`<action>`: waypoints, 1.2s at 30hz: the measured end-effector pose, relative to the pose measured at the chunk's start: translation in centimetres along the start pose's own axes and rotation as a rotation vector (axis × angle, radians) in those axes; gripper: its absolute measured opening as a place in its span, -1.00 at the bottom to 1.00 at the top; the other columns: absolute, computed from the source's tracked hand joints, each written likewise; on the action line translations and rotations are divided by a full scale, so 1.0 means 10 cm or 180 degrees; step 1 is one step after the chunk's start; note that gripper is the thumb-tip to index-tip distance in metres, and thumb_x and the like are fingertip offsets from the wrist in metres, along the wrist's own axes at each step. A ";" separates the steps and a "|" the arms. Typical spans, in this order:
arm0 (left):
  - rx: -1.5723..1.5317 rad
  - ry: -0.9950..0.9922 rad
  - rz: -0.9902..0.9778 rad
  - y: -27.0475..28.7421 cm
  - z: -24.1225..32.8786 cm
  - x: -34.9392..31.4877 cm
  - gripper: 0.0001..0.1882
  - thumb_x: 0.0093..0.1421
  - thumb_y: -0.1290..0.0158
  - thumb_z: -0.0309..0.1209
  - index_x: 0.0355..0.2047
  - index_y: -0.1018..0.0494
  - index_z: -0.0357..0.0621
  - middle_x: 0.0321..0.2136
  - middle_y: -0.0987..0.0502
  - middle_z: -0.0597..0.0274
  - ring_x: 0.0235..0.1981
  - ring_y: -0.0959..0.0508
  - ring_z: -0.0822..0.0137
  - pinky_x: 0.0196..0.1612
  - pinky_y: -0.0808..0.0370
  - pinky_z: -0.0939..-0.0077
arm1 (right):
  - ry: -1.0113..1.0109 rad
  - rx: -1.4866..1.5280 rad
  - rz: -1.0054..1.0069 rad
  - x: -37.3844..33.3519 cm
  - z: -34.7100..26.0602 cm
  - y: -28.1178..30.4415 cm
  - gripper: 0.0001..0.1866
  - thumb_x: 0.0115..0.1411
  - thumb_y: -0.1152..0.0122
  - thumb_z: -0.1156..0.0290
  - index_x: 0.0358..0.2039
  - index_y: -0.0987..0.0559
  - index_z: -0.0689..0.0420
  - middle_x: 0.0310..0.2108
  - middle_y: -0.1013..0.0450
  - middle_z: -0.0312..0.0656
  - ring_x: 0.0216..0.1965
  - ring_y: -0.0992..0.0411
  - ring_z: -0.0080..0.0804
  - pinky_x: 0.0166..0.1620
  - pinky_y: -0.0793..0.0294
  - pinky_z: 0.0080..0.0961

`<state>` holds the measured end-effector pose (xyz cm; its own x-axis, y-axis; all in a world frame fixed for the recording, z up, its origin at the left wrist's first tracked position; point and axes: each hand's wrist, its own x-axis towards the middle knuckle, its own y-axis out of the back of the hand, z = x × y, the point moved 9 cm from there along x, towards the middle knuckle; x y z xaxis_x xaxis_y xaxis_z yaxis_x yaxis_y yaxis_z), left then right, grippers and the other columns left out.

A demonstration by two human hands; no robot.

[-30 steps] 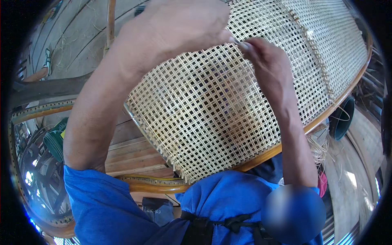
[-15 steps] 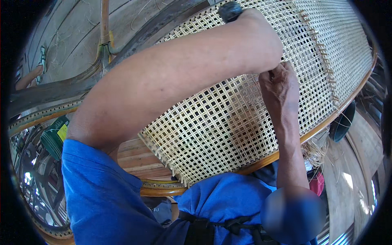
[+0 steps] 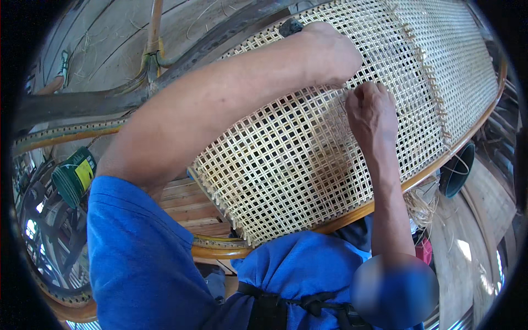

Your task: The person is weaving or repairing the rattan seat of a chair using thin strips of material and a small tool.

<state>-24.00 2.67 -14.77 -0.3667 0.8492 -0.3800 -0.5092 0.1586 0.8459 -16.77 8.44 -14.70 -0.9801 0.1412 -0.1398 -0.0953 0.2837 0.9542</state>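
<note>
My left arm reaches across a pale woven cane panel [image 3: 291, 159]. My left hand [image 3: 334, 49] is bent over the upper part of the weave, its fingers mostly hidden behind the hand and wrist. A dark, rounded object [image 3: 290, 27] sticks out beside it and appears gripped in it; its kind I cannot make out. Just below and to the right, my right hand [image 3: 373, 107] is closed over the weave, knuckles up. Its curled fingers hide whatever they pinch. The two hands are close together, with a narrow gap between them.
A curved wooden frame [image 3: 346, 220] with drilled holes edges the panel. Dark wooden beams [image 3: 82, 107] lie to the left, beside a green container [image 3: 75, 177]. At right are a dark bucket [image 3: 457, 170] and loose cane strands [image 3: 421, 208]. Another person's foot [image 3: 61, 71] shows far left.
My left hand has moved left, away from my right hand, and the dark object has moved with it. A small gap has opened between the hands. My right hand stays closed on the weave.
</note>
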 end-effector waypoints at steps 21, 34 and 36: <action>0.0280 0.0915 -0.0842 0.42 -0.24 -0.51 -0.77 0.07 0.03 -0.41 -0.45 -0.58 -0.28 -0.45 -0.59 -0.06 -0.35 -0.62 0.16 -0.33 -0.52 0.28 | -0.0919 0.1086 -0.1008 0.10 -0.06 -0.02 -0.70 0.24 -0.04 0.28 -0.54 -0.54 0.19 -0.65 -0.45 -0.20 -0.67 -0.31 -0.52 -0.55 -0.35 -0.45; 0.0813 -0.0657 -0.0522 0.03 0.29 0.03 -0.77 0.03 -0.09 -0.37 -0.27 -0.61 0.12 -0.28 -0.61 0.35 -0.24 -0.57 0.24 -0.33 -0.49 0.20 | -0.1149 0.0692 -0.1097 0.10 -0.03 -0.10 -0.71 0.01 0.00 0.33 -0.66 -0.50 0.30 -0.79 -0.31 0.01 -0.75 -0.30 -0.27 -0.51 -0.36 -0.34; 0.0857 -0.0603 -0.0443 0.01 0.28 0.14 -0.76 0.04 -0.07 -0.37 -0.26 -0.61 0.13 -0.28 -0.61 0.35 -0.23 -0.57 0.25 -0.33 -0.49 0.21 | -0.1103 0.0737 -0.1060 0.12 -0.08 -0.08 -0.71 0.01 -0.01 0.32 -0.65 -0.51 0.29 -0.76 -0.34 0.03 -0.73 -0.34 -0.21 -0.50 -0.38 -0.32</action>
<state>-22.36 5.34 -14.16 -0.1445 0.8845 -0.4437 -0.3113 0.3850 0.8688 -18.04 7.66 -15.48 -0.7845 0.3018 -0.5417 -0.3119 0.5630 0.7654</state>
